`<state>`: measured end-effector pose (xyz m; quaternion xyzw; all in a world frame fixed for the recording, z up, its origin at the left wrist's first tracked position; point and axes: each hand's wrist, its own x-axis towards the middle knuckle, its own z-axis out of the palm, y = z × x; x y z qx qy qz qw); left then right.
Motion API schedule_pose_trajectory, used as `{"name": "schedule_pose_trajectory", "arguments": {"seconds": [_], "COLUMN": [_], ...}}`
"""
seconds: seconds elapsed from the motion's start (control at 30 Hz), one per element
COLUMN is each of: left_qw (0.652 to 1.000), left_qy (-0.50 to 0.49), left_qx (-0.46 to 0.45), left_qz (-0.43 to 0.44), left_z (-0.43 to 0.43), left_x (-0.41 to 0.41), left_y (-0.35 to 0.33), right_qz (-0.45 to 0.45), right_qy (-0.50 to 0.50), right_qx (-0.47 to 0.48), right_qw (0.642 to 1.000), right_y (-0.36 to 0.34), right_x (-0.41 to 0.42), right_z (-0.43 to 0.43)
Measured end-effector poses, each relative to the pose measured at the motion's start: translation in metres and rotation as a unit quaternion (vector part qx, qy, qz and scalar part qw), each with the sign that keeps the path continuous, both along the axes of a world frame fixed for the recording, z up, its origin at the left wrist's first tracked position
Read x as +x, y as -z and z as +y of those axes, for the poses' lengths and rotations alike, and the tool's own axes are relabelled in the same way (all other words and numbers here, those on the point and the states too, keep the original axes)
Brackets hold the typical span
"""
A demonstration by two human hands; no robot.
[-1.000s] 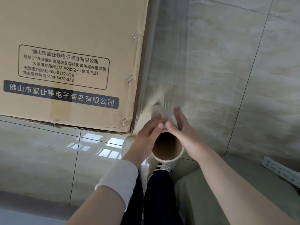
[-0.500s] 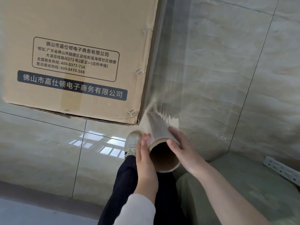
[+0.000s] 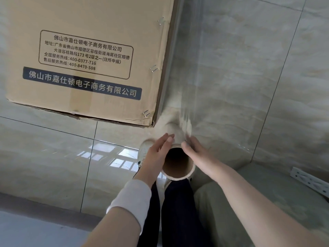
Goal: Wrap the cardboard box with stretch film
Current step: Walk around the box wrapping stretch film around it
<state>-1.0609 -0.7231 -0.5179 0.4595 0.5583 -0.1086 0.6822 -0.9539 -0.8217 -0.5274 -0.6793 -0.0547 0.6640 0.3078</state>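
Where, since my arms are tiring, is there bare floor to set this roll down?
Free: the glossy beige floor tiles left of your left hand, below the brown cardboard box. Crowded: a white shoe sits below the cardboard-cored film roll, clear stretched film fills the right, and a grey-green surface lies lower right.

Glossy beige marble-look floor tiles (image 3: 231,68), window reflection (image 3: 114,155), grey-green cushion (image 3: 267,193), white perforated strip (image 3: 309,180)
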Motion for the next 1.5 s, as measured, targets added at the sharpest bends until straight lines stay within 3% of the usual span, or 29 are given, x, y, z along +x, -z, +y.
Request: {"name": "schedule_pose_trajectory", "arguments": {"seconds": [0.23, 0.5, 0.63, 0.87, 1.03, 1.23, 1.5], "left_qw": [0.991, 0.937, 0.957, 0.966, 0.978, 0.986, 0.979], "left_qy": [-0.106, -0.324, -0.257, -0.189, -0.085, 0.118, 0.184], "left_qx": [0.049, -0.02, -0.034, -0.101, -0.128, -0.04, -0.013], "left_qz": [0.066, 0.131, 0.132, 0.147, 0.14, 0.114, 0.091], "left_z": [-0.016, -0.024, -0.009, 0.021, 0.055, 0.1, 0.123], "left_x": [-0.02, -0.065, -0.088, -0.116, -0.111, -0.104, -0.103], "left_y": [0.002, -0.015, -0.013, -0.004, -0.007, -0.007, -0.017], "right_qz": [-0.042, -0.092, -0.13, -0.149, -0.115, -0.054, -0.013], "right_qy": [0.117, -0.121, -0.186, -0.21, -0.123, 0.046, 0.184], "right_qx": [-0.021, 0.03, 0.038, -0.016, -0.041, -0.044, -0.019], "right_qw": [0.992, 0.988, 0.973, 0.966, 0.985, 0.997, 0.983], "right_y": [0.011, 0.006, 0.006, 0.001, -0.008, -0.008, -0.011], "right_x": [-0.054, -0.065, -0.075, -0.096, -0.105, -0.128, -0.144], "right_z": [-0.016, 0.016, 0.036, 0.059, 0.07, 0.089, 0.103]}}
